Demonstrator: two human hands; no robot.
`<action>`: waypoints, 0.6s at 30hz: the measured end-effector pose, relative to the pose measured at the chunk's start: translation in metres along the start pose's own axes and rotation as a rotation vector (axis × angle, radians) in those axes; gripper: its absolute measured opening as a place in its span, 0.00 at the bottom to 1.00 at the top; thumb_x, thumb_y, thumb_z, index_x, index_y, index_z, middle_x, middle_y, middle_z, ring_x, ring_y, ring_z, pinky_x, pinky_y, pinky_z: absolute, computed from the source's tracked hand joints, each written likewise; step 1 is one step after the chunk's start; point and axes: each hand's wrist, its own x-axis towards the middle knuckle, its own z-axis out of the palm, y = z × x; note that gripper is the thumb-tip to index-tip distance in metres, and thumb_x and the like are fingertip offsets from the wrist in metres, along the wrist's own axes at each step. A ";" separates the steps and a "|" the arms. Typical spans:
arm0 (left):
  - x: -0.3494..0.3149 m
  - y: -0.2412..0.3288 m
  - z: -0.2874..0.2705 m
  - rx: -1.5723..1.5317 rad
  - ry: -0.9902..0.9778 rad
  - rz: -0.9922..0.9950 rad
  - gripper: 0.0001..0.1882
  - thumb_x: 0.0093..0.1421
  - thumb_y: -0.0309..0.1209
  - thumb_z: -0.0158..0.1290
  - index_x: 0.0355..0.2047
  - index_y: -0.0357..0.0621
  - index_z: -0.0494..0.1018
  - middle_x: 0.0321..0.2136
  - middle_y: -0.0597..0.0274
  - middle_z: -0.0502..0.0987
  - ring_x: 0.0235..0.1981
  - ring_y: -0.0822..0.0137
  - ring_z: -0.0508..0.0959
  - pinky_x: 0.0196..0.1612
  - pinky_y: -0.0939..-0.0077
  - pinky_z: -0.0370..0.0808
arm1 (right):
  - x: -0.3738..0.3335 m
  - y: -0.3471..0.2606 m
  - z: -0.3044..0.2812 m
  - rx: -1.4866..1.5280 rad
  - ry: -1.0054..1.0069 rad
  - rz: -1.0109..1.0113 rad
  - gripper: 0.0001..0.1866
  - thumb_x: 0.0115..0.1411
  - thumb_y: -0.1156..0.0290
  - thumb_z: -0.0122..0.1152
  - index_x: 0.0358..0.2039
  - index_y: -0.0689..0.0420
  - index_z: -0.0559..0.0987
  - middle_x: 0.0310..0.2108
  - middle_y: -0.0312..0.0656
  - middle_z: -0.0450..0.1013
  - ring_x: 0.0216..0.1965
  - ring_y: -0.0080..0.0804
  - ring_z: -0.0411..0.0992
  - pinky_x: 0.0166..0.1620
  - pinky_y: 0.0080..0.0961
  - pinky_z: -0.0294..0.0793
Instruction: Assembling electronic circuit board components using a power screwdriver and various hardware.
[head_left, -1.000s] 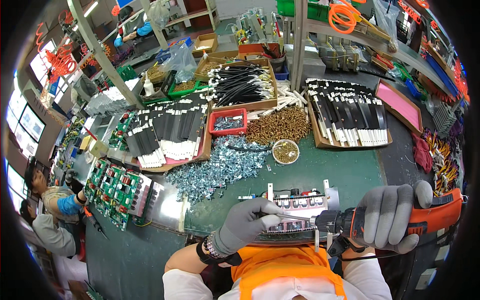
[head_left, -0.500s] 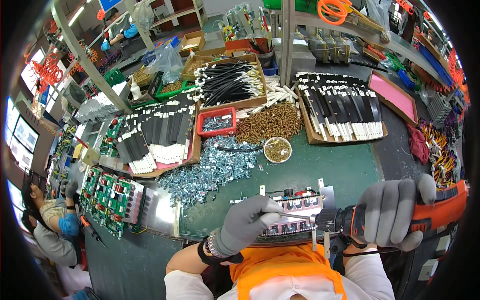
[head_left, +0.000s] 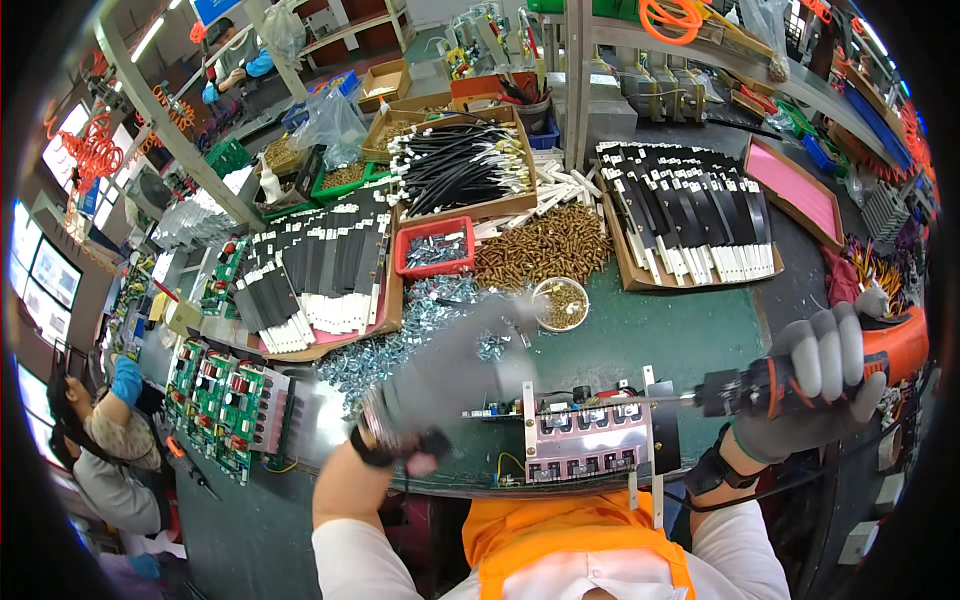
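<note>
My right hand (head_left: 826, 362), in a grey glove, is wrapped round an orange and black power drill (head_left: 893, 350). The drill's long thin bit points left across the upper edge of a circuit board assembly (head_left: 588, 440), which has a metal plate and white-ended strips. That assembly lies on the bench right in front of me. My left hand (head_left: 445, 370), also gloved in grey, is smeared by motion over the pile of small silvery metal clips (head_left: 370, 362). Its fingers are too blurred to show whether they hold anything.
A white tub (head_left: 561, 303) of small brass parts stands by heaped brass screws (head_left: 550, 247). Behind are a red bin (head_left: 436, 265), a box of black cables (head_left: 515, 205) and cartons of black-and-white strips (head_left: 690, 225). Green circuit boards (head_left: 215, 400) and co-workers are at left.
My left hand has left the bit and moved up and left over the clips. The drill has shifted right and upward in my right hand, uncovering more of the board assembly.
</note>
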 end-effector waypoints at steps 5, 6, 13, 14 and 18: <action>0.034 -0.156 -0.096 1.150 0.044 -0.542 0.09 0.58 0.30 0.51 0.37 0.43 0.79 0.37 0.54 0.80 0.39 0.58 0.80 0.42 0.68 0.76 | 0.002 0.000 -0.007 0.047 0.027 -0.078 0.26 0.58 0.73 0.60 0.54 0.65 0.60 0.20 0.29 0.60 0.16 0.14 0.58 0.21 0.15 0.61; 0.040 -0.176 -0.097 1.254 -0.049 -0.636 0.10 0.58 0.31 0.50 0.36 0.45 0.80 0.36 0.55 0.81 0.39 0.57 0.81 0.40 0.66 0.77 | 0.000 0.001 -0.006 0.043 0.015 -0.057 0.26 0.58 0.73 0.60 0.54 0.65 0.61 0.20 0.29 0.61 0.16 0.14 0.58 0.20 0.15 0.60; 0.066 -0.231 -0.077 1.442 -0.191 -0.714 0.10 0.58 0.32 0.50 0.31 0.51 0.82 0.31 0.60 0.82 0.36 0.60 0.82 0.37 0.65 0.77 | -0.001 -0.001 -0.014 -0.081 -0.053 -0.073 0.27 0.59 0.72 0.61 0.53 0.64 0.60 0.17 0.31 0.61 0.12 0.17 0.59 0.16 0.17 0.58; 0.069 -0.233 -0.075 1.440 -0.187 -0.705 0.10 0.58 0.32 0.50 0.31 0.51 0.82 0.31 0.60 0.82 0.36 0.60 0.82 0.37 0.65 0.77 | -0.003 0.000 -0.014 -0.071 -0.043 -0.056 0.27 0.59 0.72 0.62 0.54 0.63 0.60 0.17 0.31 0.62 0.12 0.16 0.59 0.16 0.17 0.58; 0.071 -0.234 -0.075 1.535 -0.230 -0.659 0.11 0.60 0.34 0.49 0.32 0.54 0.82 0.32 0.64 0.83 0.38 0.63 0.82 0.36 0.68 0.76 | -0.006 -0.002 -0.012 -0.074 -0.043 -0.023 0.29 0.59 0.70 0.62 0.56 0.63 0.60 0.17 0.31 0.61 0.12 0.17 0.59 0.16 0.18 0.57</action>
